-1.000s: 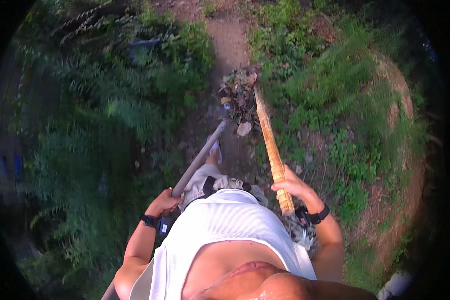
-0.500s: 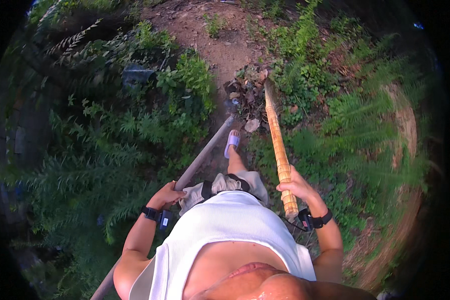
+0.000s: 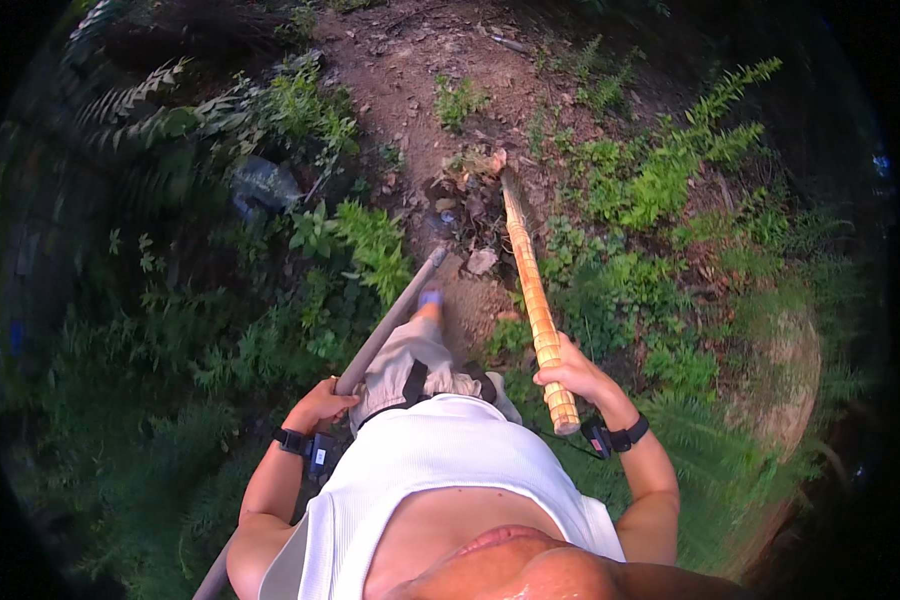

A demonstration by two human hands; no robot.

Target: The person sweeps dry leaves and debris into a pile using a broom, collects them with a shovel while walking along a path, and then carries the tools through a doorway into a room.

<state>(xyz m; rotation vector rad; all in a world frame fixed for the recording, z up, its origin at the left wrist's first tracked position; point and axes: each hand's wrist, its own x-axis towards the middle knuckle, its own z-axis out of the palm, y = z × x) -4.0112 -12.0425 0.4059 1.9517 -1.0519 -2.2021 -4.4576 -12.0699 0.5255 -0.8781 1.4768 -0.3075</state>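
Note:
My left hand (image 3: 327,402) is closed round a long grey-brown wooden pole (image 3: 395,315), which slants forward and also runs back under my left arm. In my right hand (image 3: 577,376) is a thick yellow-brown bamboo pole (image 3: 532,295) with ringed joints, its cut end near my wrist. Both poles point ahead and converge on a heap of dry leaves and litter (image 3: 478,218). A pale flat piece (image 3: 482,262) lies at the heap's near edge. What the poles carry at their far ends is hidden by the heap or too dark to make out.
A brown dirt path (image 3: 395,85) runs ahead, with a small green plant (image 3: 458,103) on it. Dense ferns and weeds (image 3: 220,350) border the left, more greenery (image 3: 660,190) the right. A greyish sheet-like object (image 3: 266,186) lies among the left plants. My foot (image 3: 430,300) is on the path.
I have stepped forward, and the path and plants have slid nearer. The heap stays by the poles' far ends, moving along with them. Both poles have shifted slightly left; both grips hold.

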